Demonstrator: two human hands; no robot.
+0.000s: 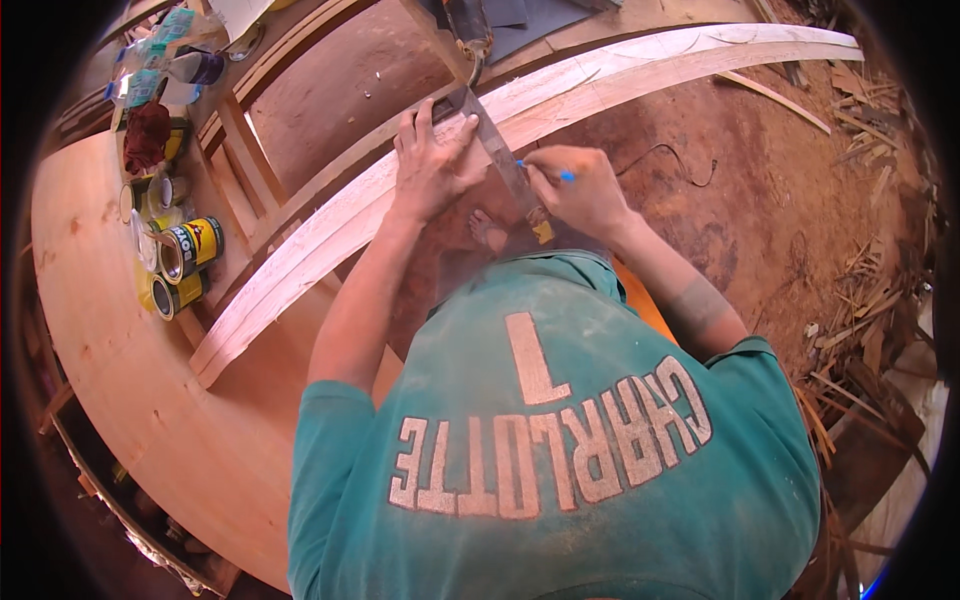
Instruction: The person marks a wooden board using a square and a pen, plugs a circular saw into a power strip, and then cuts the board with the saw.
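Observation:
A long, pale, curved timber (640, 88) runs from the lower left to the upper right across the work area. Across it lies a dark metal carpenter's square (503, 158), its long blade pointing toward my body. My left hand (432, 165) grips the square's corner end against the timber, thumb and fingers bent around it. In my right hand (580, 190) is a blue pen (567, 176), pinched close beside the blade's right edge. The pen's tip is mostly hidden by my fingers. A yellow patch shows at the blade's near end.
Several paint cans (190, 250) stand on a plywood sheet (95, 260) at left, with plastic bottles (150, 70) farther back. A power tool (468, 25) rests beyond the timber. Wood offcuts (865, 300) litter the reddish floor at right; my bare foot (488, 230) shows below.

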